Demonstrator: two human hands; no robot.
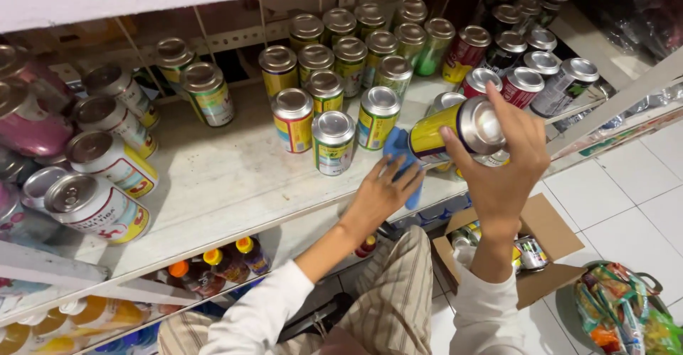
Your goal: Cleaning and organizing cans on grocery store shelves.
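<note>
My right hand (504, 161) grips a yellow drink can (455, 129) by its silver bottom end, holding it tilted on its side above the front edge of the white shelf (220, 177). My left hand (380, 193) presses a blue cloth (400, 157) against the shelf just under the can's other end. Several yellow and green cans (333, 141) stand upright in rows right behind the cloth.
Red and dark cans (523, 85) fill the shelf's right end, white and pink cans (96, 205) lie at the left. An open cardboard box (548, 234) holding cans sits on the tiled floor below, a colourful bag (615, 305) beside it. Bottles (213, 262) line the lower shelf.
</note>
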